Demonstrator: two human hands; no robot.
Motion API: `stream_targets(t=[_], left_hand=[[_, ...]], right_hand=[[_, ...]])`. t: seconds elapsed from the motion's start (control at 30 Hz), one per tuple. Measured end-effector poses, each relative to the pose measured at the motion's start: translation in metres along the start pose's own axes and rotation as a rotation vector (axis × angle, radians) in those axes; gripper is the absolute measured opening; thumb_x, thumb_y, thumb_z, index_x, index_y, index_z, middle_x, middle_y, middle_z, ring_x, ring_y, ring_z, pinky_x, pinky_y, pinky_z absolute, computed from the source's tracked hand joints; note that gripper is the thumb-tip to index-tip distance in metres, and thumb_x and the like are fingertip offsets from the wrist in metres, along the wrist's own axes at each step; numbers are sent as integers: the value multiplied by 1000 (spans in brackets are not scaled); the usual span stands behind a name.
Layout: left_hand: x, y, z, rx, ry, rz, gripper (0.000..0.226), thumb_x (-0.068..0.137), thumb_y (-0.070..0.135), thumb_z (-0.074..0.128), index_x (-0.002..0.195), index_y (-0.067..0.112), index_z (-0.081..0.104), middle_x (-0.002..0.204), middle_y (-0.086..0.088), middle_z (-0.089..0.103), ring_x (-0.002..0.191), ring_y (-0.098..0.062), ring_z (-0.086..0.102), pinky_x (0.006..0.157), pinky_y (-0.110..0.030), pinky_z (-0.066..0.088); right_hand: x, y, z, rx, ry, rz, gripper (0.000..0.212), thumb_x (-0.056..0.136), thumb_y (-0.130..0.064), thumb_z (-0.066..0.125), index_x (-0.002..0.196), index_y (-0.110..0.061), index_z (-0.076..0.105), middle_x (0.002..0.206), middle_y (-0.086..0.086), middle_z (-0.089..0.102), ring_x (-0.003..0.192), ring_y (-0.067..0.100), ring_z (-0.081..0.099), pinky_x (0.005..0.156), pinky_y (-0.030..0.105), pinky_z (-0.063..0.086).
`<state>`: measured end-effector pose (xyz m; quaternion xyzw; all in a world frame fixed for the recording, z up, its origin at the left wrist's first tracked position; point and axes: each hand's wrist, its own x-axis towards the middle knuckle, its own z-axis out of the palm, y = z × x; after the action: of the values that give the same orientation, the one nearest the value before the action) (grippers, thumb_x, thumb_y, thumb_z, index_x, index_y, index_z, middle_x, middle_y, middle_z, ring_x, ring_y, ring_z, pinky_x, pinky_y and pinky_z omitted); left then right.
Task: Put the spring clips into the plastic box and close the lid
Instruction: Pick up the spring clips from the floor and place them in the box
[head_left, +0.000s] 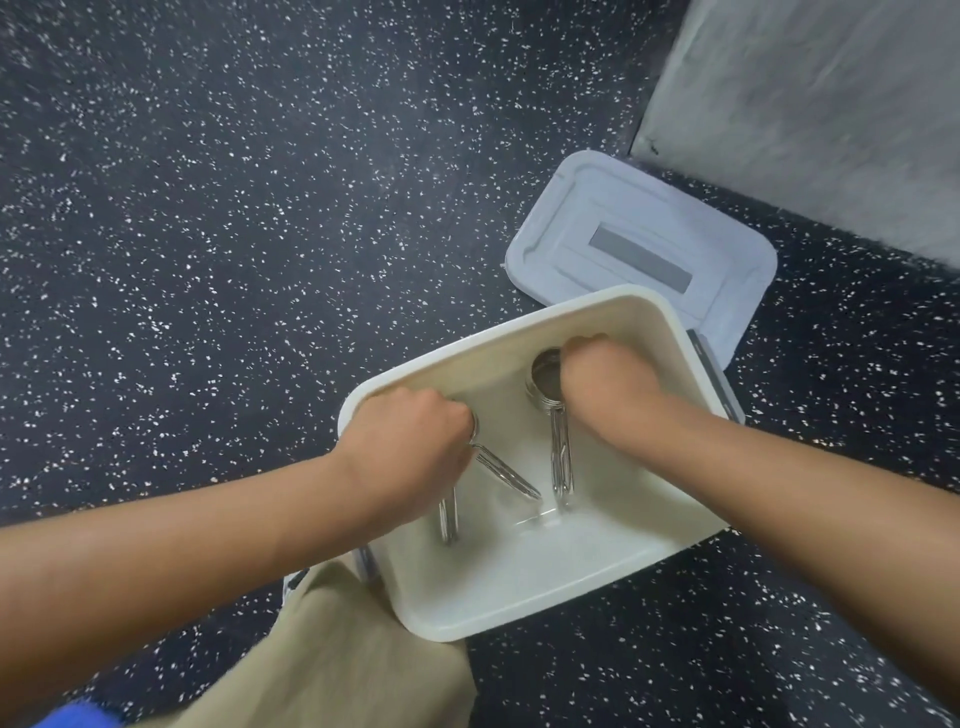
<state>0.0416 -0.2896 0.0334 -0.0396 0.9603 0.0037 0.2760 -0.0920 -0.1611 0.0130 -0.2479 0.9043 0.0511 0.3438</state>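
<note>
Left hand (410, 441): fisted around spring clips (506, 475), inside plastic box (519, 608).
Right hand (605, 376): fisted, gripping clip bundle (558, 441).
Lid (644, 244): off, on floor behind box.

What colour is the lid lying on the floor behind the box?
Pale grey-blue, with a darker grey rectangle in the middle; the lid shows clearly in the head view.

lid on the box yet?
No, the lid lies flat on the floor behind the open box, while both hands are inside it holding clips.
</note>
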Motion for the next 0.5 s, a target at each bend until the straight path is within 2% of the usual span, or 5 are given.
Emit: stream_targets(t=[0.17, 0.23, 0.3, 0.4, 0.5], left_hand=[[-17, -7, -21, -160, 81, -44, 36, 102, 39, 43, 84, 13, 61, 80, -7, 66, 76, -36, 60, 61, -34, 44], [-21, -11, -26, -204, 108, -58, 37, 101, 43, 44, 81, 13, 55, 71, -6, 57, 71, -37, 53, 59, -35, 40], [-24, -15, -29, -240, 128, -64, 39, 100, 45, 45, 81, 13, 55, 70, -7, 58, 71, -37, 53, 59, -35, 40], [-27, -20, -32, -291, 184, -46, 38, 99, 50, 45, 86, 18, 60, 77, -5, 67, 77, -36, 63, 61, -35, 46], [-28, -24, -34, -314, 233, -14, 40, 98, 51, 46, 84, 17, 60, 75, -4, 67, 75, -36, 65, 64, -38, 55]], right_hand=[[-8, 6, -6, -18, 48, -23, 26, 87, 0, 49, 106, -6, 66, 107, 16, 70, 90, 34, 65, 65, 33, 42], [-12, 7, -9, -80, 82, -48, 29, 85, 3, 49, 108, -5, 66, 105, 17, 70, 89, 35, 65, 63, 34, 41], [-17, 9, -12, -154, 109, -81, 28, 84, 4, 50, 105, -5, 66, 101, 17, 70, 87, 35, 66, 63, 34, 41], [-25, 13, -19, -214, 173, -134, 13, 86, -3, 57, 76, -12, 57, 77, 12, 66, 65, 30, 54, 58, 30, 38], [-34, 17, -29, -158, 277, -174, 24, 92, -18, 48, 69, -14, 47, 67, 5, 49, 62, 30, 48, 56, 32, 34]])
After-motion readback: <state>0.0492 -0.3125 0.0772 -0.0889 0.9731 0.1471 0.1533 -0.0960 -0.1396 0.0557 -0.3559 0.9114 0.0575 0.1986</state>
